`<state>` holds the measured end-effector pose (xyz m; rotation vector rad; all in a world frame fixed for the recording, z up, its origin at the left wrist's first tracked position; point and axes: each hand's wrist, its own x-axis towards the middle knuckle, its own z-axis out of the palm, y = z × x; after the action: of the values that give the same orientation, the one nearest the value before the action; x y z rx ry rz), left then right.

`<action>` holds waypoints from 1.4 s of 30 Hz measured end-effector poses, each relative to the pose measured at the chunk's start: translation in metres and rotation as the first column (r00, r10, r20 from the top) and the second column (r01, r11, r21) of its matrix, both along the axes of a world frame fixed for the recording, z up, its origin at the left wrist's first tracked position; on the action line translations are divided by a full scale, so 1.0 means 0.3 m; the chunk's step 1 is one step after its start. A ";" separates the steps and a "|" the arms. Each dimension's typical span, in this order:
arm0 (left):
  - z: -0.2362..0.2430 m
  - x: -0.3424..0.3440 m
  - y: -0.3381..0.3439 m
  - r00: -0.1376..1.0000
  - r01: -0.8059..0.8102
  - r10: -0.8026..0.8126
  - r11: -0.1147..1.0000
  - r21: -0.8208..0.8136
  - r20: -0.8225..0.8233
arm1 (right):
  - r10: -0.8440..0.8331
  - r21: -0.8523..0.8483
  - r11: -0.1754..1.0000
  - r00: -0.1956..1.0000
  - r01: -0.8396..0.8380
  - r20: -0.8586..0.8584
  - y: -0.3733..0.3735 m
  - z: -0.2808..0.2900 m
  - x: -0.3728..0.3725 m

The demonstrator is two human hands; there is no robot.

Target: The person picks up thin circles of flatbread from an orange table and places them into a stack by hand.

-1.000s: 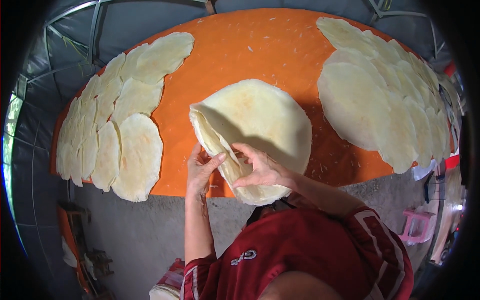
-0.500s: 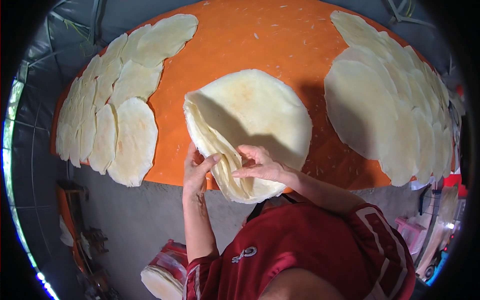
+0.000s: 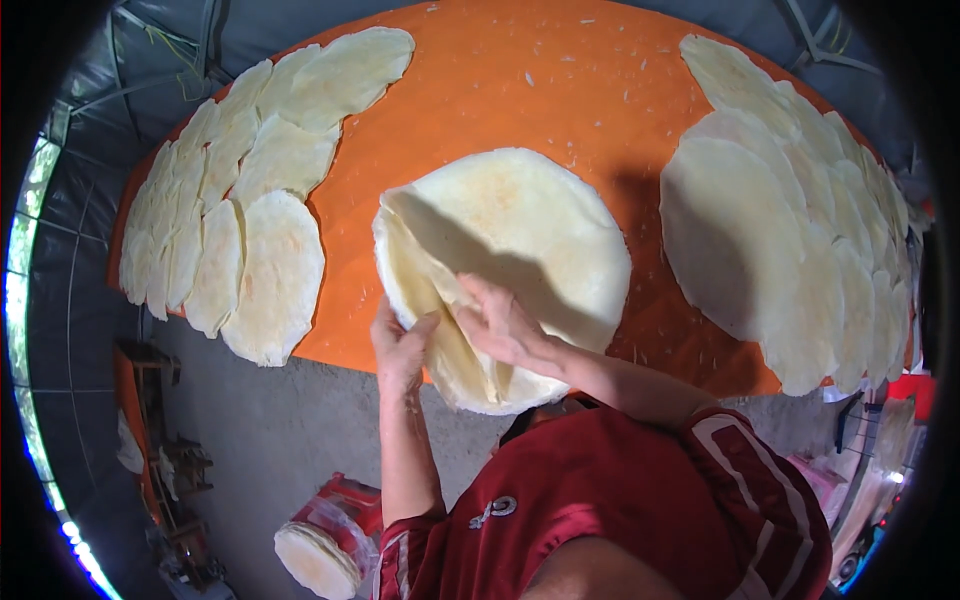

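Note:
A stack of large, round, pale flatbread sheets [image 3: 540, 215] lies in front of me at the table's near edge, its lower-left side lifted and parted into layers. My left hand [image 3: 400, 345] grips the lifted rim, thumb on the inner side and fingers behind. Bent over the parted layers, my right hand [image 3: 500, 325] holds the edge of an upper sheet; its thumb and some fingertips are hidden. Beneath the stack is an orange table cover [image 3: 500, 90].
Overlapping flatbread sheets [image 3: 272, 270] cover the table's left side, and more sheets [image 3: 735, 230] overlap on the right. On the floor at lower left, a round stack of sheets [image 3: 315, 560] rests by a red stool [image 3: 345, 500] with clear plastic. Pale crumbs dot the cover.
My right hand has shifted slightly left and up, drawing an upper sheet's edge away from the layers at the left rim. My left hand keeps its grip. The whole view has shifted slightly.

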<state>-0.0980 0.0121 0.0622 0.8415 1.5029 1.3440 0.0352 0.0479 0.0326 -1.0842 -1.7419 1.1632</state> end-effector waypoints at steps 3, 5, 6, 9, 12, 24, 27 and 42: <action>-0.034 -0.086 -0.042 0.967 -0.100 0.114 0.992 -0.072 0.226 | -0.049 -0.229 0.973 0.995 0.028 -0.085 0.092 -0.035 0.031; -0.106 -0.159 -0.075 0.903 -0.108 0.180 0.974 -0.199 0.389 | -0.057 -0.270 0.962 0.994 0.028 -0.097 0.138 -0.056 0.061; -0.177 -0.194 -0.088 0.861 -0.082 0.186 0.969 -0.233 0.474 | -0.061 -0.261 0.965 0.994 0.036 -0.089 0.144 -0.051 0.062; -0.336 -0.222 -0.073 0.846 -0.109 0.274 0.928 -0.355 0.457 | 0.124 -0.237 0.966 0.990 -0.105 0.063 0.183 -0.068 0.025; -0.364 -0.254 -0.089 0.772 -0.048 0.228 0.951 -0.304 0.593 | 0.244 0.054 0.966 0.960 -0.253 0.137 0.302 0.101 0.028; -0.335 -0.216 -0.089 0.796 -0.100 0.248 0.954 -0.283 0.553 | -0.641 0.499 0.728 0.726 0.470 0.249 0.880 0.533 1.375; -0.337 -0.236 -0.111 0.779 -0.115 0.262 0.953 -0.281 0.569 | -0.676 0.421 0.661 0.251 0.621 0.693 0.823 0.276 1.491; 0.051 -0.074 0.030 0.915 0.262 -0.268 0.963 0.060 0.303 | 0.379 -0.065 0.923 0.925 -0.378 0.001 0.096 0.138 0.013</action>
<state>-0.1203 0.0210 0.0775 0.7736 1.0918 1.2229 0.0392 0.0767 0.0739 -0.8092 -1.9947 1.4558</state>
